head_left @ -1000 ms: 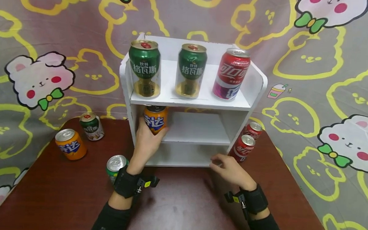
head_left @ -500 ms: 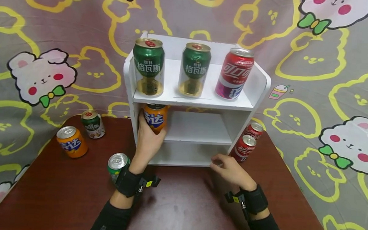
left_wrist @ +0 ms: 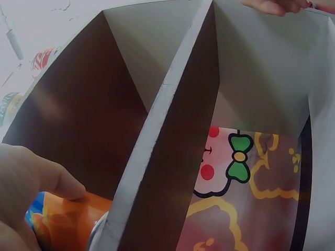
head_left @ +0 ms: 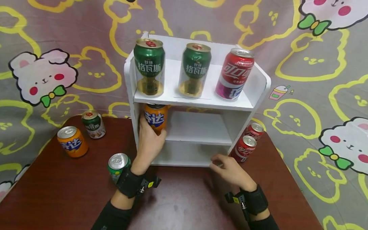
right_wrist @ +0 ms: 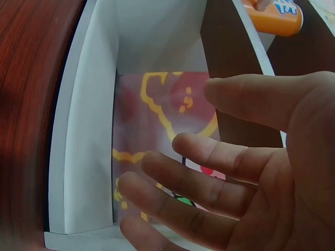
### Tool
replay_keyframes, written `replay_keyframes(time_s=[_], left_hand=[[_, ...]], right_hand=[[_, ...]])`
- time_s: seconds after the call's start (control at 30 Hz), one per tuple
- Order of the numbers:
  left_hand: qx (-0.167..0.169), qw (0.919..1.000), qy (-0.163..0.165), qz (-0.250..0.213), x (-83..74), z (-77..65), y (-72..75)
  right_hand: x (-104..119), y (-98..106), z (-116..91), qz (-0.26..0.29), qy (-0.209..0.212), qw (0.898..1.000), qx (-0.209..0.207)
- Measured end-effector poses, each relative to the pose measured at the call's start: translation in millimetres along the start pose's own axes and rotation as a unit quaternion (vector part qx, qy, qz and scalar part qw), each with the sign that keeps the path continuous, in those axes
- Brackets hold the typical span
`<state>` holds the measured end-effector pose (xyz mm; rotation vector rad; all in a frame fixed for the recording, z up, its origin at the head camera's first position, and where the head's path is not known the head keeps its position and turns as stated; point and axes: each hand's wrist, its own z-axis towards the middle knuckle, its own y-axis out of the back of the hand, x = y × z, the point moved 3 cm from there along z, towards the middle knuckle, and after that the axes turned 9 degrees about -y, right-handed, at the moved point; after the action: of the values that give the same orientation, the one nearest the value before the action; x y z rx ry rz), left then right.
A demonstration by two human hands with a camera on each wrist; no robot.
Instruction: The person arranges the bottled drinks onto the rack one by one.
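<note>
My left hand grips an orange soda can upright at the left end of the white shelf unit's middle level. Fingers wrap the can's left side and the thumb lies across its lower front; its top edge is partly hidden under the upper board. In the left wrist view the thumb presses on the orange can. My right hand hovers before the bottom level's right end, fingers loosely curved and holding nothing. In the right wrist view its fingers are spread apart.
Two green-topped cans and a red cola can stand on the top level. On the table at left are an orange can, a green-and-white can and a green can. Two red cans stand right of the unit.
The head view has shifted slightly. My left hand and the orange can have moved a little left toward the shelf's side wall. The right hand has stayed in place.
</note>
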<state>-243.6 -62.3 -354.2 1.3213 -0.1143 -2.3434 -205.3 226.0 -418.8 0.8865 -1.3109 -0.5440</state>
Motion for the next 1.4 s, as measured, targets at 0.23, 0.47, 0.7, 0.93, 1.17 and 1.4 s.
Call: replay_keyframes(time_s=[0.23, 0.47, 0.7, 0.93, 1.17, 1.4], left_hand=[[0.0, 1.0, -0.003, 0.008, -2.7, 0.3, -0.9], [-0.004, 0.9998, -0.012, 0.014, -3.4, 1.0, -0.7], [-0.007, 0.9997, -0.016, 0.019, -4.9, -0.1, 0.3], [0.003, 0.999, -0.009, 0.045, -9.5, -11.6, 10.7], [0.07, 0.9937, -0.03, 0.082, -16.4, -31.4, 29.3], [0.076, 0.9799, -0.133, 0.127, -20.1, -51.0, 49.7]], right_hand=[[1.4, 1.0, -0.9, 0.0, 0.006, 1.0, -0.001], [2.8, 1.1, -1.4, 0.001, 0.007, 1.0, 0.002], [3.2, 0.8, -1.1, 0.001, 0.003, 1.0, 0.002], [3.5, 0.0, -1.2, 0.003, 0.008, 1.0, 0.008], [3.7, 0.8, -2.7, 0.001, 0.013, 1.0, 0.008], [4.7, 1.8, -4.8, 0.006, 0.013, 1.0, 0.004]])
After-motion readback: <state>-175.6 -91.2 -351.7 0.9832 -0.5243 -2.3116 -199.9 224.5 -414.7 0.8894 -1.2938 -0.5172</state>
